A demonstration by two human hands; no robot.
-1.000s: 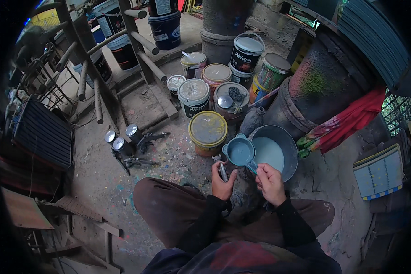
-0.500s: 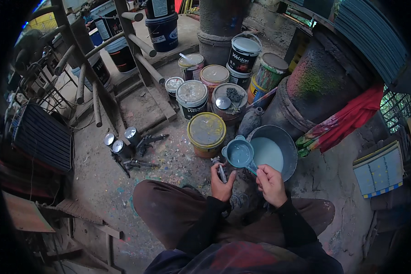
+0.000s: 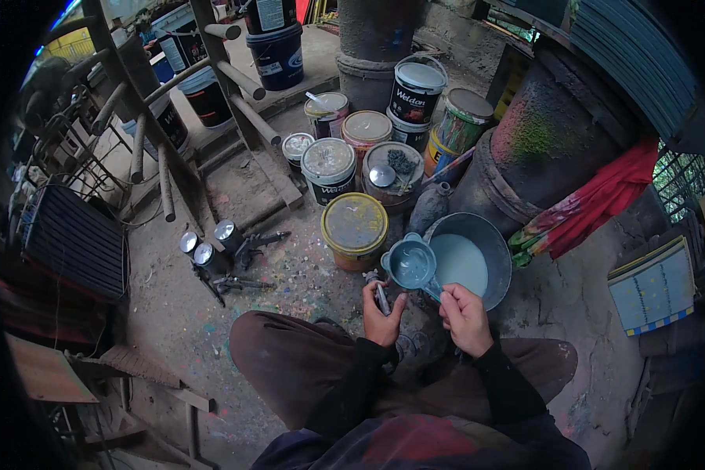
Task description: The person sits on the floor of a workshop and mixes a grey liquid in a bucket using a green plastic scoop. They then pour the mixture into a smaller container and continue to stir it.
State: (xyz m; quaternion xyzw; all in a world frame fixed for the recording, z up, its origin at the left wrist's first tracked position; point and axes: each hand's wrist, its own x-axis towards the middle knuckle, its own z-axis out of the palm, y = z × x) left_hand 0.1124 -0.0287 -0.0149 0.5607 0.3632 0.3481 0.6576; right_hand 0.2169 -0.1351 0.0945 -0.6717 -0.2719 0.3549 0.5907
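Hardly anything has moved since the earlier frame: the view has shifted slightly, while both hands keep nearly the same pose. Closed around the handle of a teal plastic dipper with a round bowl, the right hand pinches it between thumb and bent fingers. From that grip, the bowl reaches forward and to the left, overlapping the near-left rim of a round, dark grey bucket; whether they touch I cannot tell. Pale bluish-white liquid fills the bucket's lower part, just beyond the right hand's grip.

Fingers curled, the left hand grasps a slim, silvery-grey metal tool, largely hidden by the hand, its thumb standing apart to the right. Ahead of this grip sits a round tub with a yellow-rimmed, grey-stained lid. Farther left of it, on the paint-spotted concrete floor, stand three dark cups with shiny silver lids, beside black gun-shaped tools.
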